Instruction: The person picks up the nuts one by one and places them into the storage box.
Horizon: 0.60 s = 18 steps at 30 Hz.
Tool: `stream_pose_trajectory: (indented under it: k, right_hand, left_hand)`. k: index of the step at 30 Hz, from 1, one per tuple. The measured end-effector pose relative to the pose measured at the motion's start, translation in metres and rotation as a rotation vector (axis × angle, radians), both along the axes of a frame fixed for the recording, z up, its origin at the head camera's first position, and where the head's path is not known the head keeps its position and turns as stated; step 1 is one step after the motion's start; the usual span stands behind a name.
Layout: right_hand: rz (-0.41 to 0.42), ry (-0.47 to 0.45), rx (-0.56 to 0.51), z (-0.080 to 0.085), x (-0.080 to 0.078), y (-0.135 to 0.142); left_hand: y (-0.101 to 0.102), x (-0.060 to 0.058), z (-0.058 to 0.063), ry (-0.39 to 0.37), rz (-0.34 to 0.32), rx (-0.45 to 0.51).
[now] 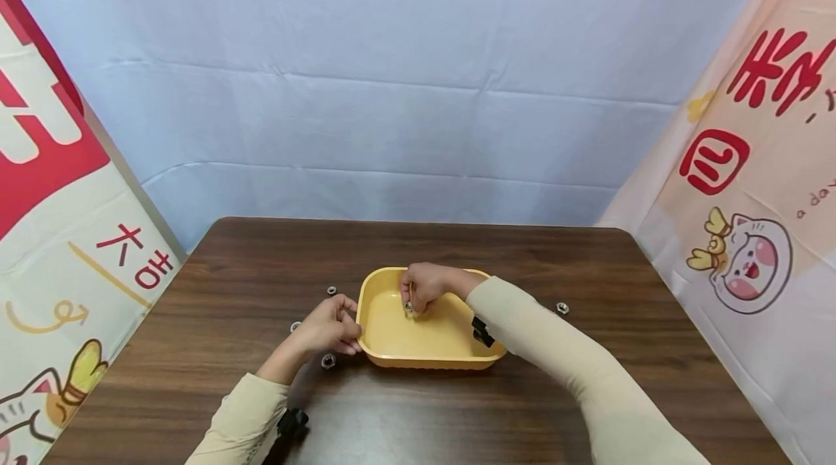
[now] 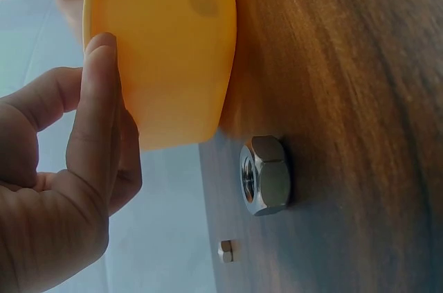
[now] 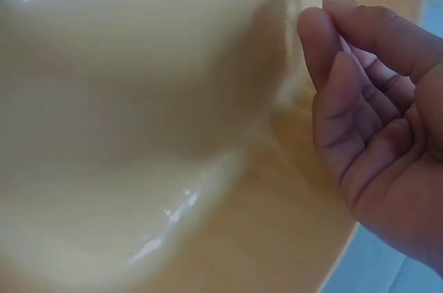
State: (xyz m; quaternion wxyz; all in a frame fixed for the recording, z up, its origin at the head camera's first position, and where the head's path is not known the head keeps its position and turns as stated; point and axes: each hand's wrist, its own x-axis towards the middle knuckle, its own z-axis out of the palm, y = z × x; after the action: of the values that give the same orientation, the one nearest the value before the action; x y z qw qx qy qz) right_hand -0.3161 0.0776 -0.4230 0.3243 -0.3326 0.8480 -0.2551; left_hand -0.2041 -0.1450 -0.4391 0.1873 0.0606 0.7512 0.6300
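Head view, nearest first: a loose hex nut [image 1: 329, 360] lies on the bench [image 1: 392, 421] just on the near side of the left hand [image 1: 326, 327], whose fingers are not clenched but rest against the left rim of a yellow plastic tray [image 1: 431, 361]. Light contact there should be enough to keep the tray from sliding; pushing down on that rim could tip it. Over the tray's floor, left of its middle, the right hand [image 1: 427, 287] has its fingers curled in a pinch on a small nut [image 1: 408, 307]. Lowering it to the floor before parting the fingers would, I judge, avoid a bounce or roll.

Another nut [image 1: 562, 307] lies between the tray and the bench's right edge, and one more [image 1: 332, 290] beyond the left hand, toward the far left corner.

Hard to make out: the left hand partly covers a further nut [image 1: 295, 326]; the right sleeve [image 1: 555, 349] hides part of the tray's right rim; the right wrist view does not show the pinched nut; the bench's near edge is cut off.
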Motion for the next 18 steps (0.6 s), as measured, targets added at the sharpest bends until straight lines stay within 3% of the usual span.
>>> stream_pose_trajectory:
  k: [6, 9, 12, 16, 18]
  right_hand:
    - [-0.024, -0.053, 0.069, 0.000, 0.002, -0.001]
    - [-0.043, -0.020, 0.062, 0.006, 0.003, 0.002]
    - [-0.008, 0.072, 0.104, 0.013, 0.008, 0.005]
    - [0.101, 0.280, 0.264, 0.023, 0.022, 0.003]
    - [0.144, 0.334, 0.327, 0.029, 0.030, 0.000]
  left_hand:
    - [0.001, -0.002, 0.003, 0.002, 0.000, -0.007]
    - [0.001, -0.003, 0.003, 0.001, -0.001, -0.002]
    - [0.002, -0.002, 0.003, 0.000, -0.002, 0.001]
    - [0.001, 0.001, 0.003, -0.004, -0.005, 0.004]
    - [0.001, 0.002, 0.004, -0.003, 0.000, 0.002]
